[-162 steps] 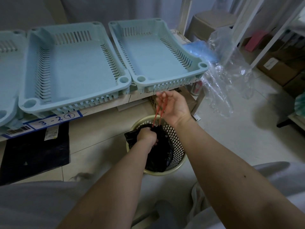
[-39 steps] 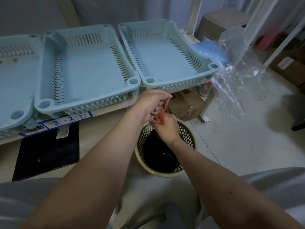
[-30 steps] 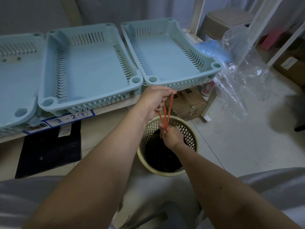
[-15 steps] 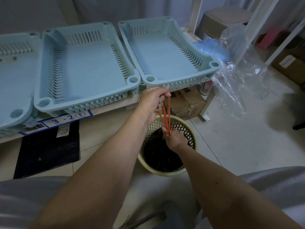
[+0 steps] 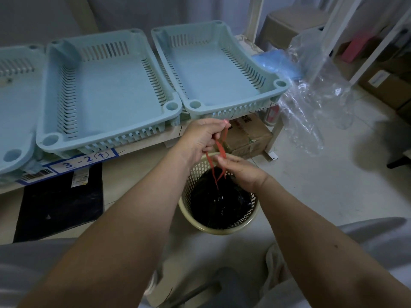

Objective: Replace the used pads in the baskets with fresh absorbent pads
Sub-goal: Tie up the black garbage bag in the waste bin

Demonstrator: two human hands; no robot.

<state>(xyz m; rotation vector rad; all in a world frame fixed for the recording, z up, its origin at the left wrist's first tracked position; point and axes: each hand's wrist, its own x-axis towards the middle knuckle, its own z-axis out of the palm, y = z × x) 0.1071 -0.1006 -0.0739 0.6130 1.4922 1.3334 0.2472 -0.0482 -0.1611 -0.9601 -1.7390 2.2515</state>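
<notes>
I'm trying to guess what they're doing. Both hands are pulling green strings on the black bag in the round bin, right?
Not quite: the strings are red, not green. The head view shows the left hand and the right hand both holding those thin red drawstrings, which run down to the black plastic bag inside the round cream mesh waste bin.
</notes>
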